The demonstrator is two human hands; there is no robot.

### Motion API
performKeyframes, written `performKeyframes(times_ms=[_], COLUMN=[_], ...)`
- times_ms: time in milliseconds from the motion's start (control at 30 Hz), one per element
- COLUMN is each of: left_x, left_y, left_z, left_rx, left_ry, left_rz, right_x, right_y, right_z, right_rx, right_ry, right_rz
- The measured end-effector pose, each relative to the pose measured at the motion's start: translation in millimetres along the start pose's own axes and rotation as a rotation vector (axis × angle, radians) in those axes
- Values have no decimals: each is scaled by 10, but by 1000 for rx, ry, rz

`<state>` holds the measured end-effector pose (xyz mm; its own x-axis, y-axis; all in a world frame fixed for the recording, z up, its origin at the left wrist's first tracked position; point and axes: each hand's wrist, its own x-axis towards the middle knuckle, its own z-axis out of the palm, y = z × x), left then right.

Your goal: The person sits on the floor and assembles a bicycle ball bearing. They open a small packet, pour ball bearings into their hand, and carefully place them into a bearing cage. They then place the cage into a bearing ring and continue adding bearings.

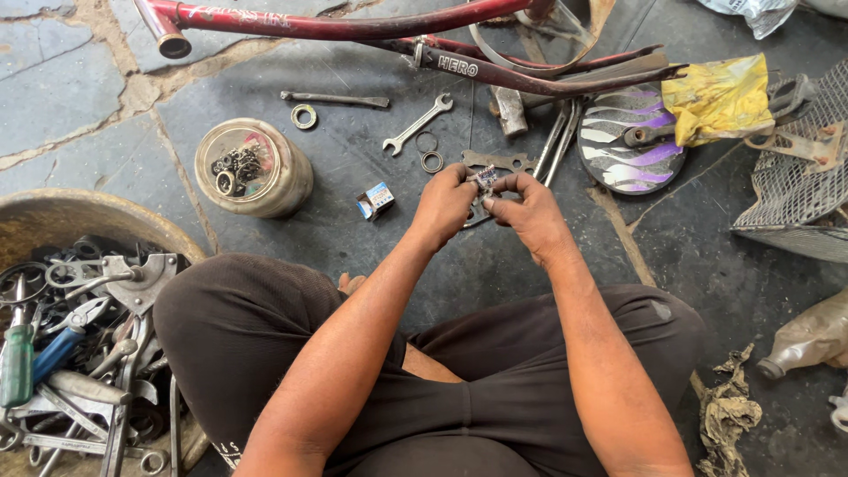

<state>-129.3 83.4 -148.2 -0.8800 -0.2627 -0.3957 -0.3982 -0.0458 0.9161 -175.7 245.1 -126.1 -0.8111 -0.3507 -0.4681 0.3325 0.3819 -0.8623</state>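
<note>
Small metal part with a printed wrapper (485, 177) sat pinched between left hand (444, 205) and right hand (528, 212).
Silver open-ended spanner (417, 124) lay at twelve o'clock, small blue-and-white box (375, 200) at nine.

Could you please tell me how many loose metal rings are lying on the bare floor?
3: one ring beside the flat bar, and two rings below the open-ended spanner. Others may be hidden.

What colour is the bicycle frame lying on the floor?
Dark red, the bicycle frame shows best in the head view.
</note>
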Motion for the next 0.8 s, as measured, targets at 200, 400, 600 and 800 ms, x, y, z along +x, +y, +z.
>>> performKeyframes(times_ms=[200,400,600,800], left_x=[-35,-73,-56,-30], left_y=[64,114,92,61], left_z=[4,-22,-12,-8], left_rx=[24,-70,-55,-44], left_ry=[24,15,3,-27], left_rz=[-28,-96,-60,-61], right_x=[-35,-72,-55,4], right_y=[-24,-91,-84,15], right_z=[36,31,25,-9], right_rx=[-46,-81,-84,-39], right_ry=[-19,-8,8,-3], right_rz=[-34,-11,-13,-32])
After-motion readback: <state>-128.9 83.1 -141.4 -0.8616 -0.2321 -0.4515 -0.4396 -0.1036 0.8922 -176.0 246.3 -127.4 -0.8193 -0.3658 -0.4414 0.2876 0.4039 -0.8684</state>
